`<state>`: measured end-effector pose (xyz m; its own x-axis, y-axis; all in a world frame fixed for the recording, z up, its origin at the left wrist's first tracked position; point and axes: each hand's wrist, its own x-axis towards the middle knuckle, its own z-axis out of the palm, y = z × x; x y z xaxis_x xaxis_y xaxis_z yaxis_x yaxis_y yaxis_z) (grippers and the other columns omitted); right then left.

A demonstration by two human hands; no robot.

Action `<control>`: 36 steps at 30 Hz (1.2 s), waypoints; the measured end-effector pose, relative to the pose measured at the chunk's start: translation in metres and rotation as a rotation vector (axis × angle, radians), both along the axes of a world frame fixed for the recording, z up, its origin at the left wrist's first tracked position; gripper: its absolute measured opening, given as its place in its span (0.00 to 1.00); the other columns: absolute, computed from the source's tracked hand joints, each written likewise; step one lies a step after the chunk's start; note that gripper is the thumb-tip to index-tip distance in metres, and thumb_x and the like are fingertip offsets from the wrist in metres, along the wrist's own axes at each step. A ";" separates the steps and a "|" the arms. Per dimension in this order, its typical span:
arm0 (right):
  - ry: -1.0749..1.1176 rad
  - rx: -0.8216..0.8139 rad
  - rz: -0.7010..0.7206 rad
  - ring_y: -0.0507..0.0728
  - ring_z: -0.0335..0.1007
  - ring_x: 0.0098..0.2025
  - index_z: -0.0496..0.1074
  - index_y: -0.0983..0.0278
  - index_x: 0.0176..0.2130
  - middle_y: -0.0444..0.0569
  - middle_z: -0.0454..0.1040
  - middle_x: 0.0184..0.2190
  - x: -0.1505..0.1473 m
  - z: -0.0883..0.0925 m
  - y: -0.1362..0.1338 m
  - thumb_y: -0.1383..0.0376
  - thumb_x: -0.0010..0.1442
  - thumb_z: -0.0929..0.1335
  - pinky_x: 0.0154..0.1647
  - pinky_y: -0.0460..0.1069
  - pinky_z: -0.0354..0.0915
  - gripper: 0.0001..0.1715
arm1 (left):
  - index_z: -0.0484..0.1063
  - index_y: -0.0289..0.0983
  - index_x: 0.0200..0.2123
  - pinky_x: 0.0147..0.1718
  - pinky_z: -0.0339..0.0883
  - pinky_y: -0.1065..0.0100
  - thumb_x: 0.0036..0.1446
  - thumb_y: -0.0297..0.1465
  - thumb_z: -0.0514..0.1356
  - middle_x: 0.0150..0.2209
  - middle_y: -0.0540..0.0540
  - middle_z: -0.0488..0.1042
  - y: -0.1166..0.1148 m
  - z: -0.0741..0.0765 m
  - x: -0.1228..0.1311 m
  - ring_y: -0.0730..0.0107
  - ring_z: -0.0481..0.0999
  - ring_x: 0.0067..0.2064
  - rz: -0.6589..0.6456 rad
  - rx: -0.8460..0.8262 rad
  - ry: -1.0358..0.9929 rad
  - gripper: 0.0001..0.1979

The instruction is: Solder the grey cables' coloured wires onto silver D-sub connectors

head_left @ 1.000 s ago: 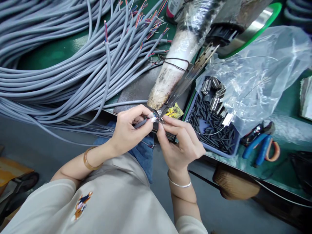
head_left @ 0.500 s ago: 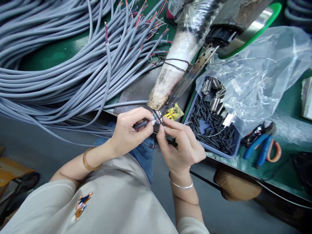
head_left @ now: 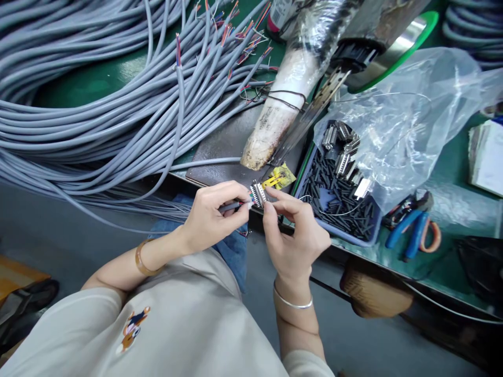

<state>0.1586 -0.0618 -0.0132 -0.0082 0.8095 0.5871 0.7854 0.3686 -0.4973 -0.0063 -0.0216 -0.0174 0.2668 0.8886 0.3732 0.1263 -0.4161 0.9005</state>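
Note:
Near the bench edge, my left hand [head_left: 220,212] pinches the end of a grey cable [head_left: 231,206], and its thin coloured wires run to a metal multi-pin connector [head_left: 258,193]. My right hand [head_left: 294,228] has thumb and forefinger closed on the connector's right end. Just beyond the connector, a yellow clip-like piece [head_left: 277,179] lies on the dark plate [head_left: 220,144]. Above it hangs the scorched tip of a white wrapped tube [head_left: 271,123], with a slim metal soldering tool [head_left: 302,125] beside it.
Many grey cables [head_left: 118,131] with stripped ends cover the left. At right, a blue tray [head_left: 367,242] holds black sleeves [head_left: 346,222] and several connectors [head_left: 343,162]. Beyond are a plastic bag [head_left: 408,104], blue-handled pliers [head_left: 412,233] and a green-rimmed solder reel [head_left: 430,31].
The connector has come clear of the tube tip and shows more fully between my hands. Both hands sit slightly lower, and the view has shifted a little.

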 end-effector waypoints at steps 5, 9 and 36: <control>0.031 -0.141 -0.035 0.50 0.78 0.27 0.72 0.60 0.38 0.39 0.79 0.29 0.004 0.005 -0.011 0.65 0.67 0.71 0.30 0.43 0.73 0.04 | 0.75 0.36 0.33 0.29 0.69 0.74 0.59 0.21 0.61 0.33 0.45 0.81 -0.009 -0.003 -0.002 0.74 0.76 0.31 -0.060 0.015 -0.028 0.05; 0.163 -0.192 -0.038 0.51 0.80 0.30 0.71 0.60 0.38 0.40 0.79 0.30 0.006 0.007 -0.019 0.64 0.68 0.70 0.32 0.43 0.74 0.04 | 0.77 0.35 0.36 0.24 0.65 0.75 0.59 0.22 0.62 0.33 0.46 0.81 -0.016 -0.009 -0.005 0.77 0.72 0.26 -0.028 -0.041 -0.028 0.04; 0.047 0.123 -0.044 0.53 0.84 0.40 0.71 0.60 0.37 0.45 0.85 0.43 -0.011 -0.003 0.015 0.72 0.62 0.73 0.37 0.46 0.77 0.09 | 0.73 0.35 0.31 0.24 0.58 0.74 0.55 0.22 0.62 0.26 0.53 0.73 0.018 0.004 0.007 0.82 0.62 0.22 0.183 0.095 0.083 0.04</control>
